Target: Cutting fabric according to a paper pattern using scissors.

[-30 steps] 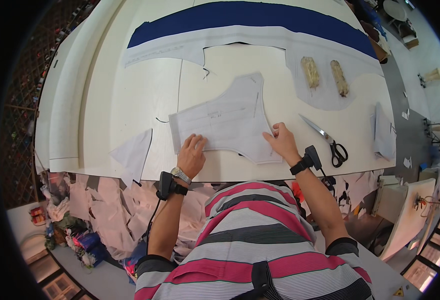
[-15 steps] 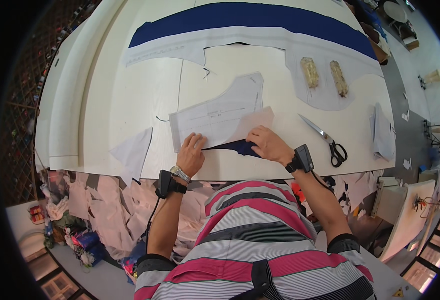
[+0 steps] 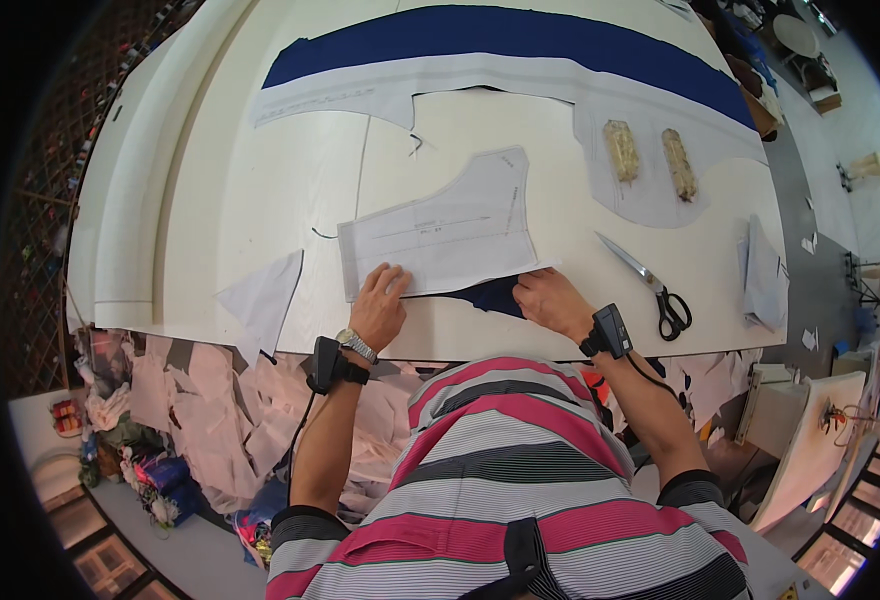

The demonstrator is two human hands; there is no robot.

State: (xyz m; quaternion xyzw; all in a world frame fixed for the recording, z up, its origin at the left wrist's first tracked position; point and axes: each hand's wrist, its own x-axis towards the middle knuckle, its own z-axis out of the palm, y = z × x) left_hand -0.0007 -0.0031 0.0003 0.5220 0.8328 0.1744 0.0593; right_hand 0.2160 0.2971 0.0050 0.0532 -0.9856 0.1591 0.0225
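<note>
A white paper pattern (image 3: pixel 440 215) with pencilled lines lies on the table, navy fabric (image 3: pixel 480 295) showing beneath its lower edge. My left hand (image 3: pixel 378 305) rests on the paper's lower-left corner, fingers slightly apart. My right hand (image 3: pixel 552 300) has its fingers pinched at the lower-right edge of paper and fabric; which layers it grips is hard to tell. Open-bladed-looking long scissors (image 3: pixel 645 280) with black handles lie to its right. A small triangular paper piece (image 3: pixel 265 295) is left of my left hand.
A navy fabric band (image 3: pixel 500 35) with white paper (image 3: pixel 330 105) spans the back, under two wrapped oblong weights (image 3: pixel 621 150) at right. A white roll (image 3: pixel 145 200) lines the table's left, folded paper (image 3: pixel 760 275) its right. Pale scraps (image 3: pixel 205 420) hang below the front edge.
My right hand moved left and down, turning back the pattern's lower-right part and exposing navy fabric; the lifted pinkish flap has since dropped nearly out of sight. My left hand stayed.
</note>
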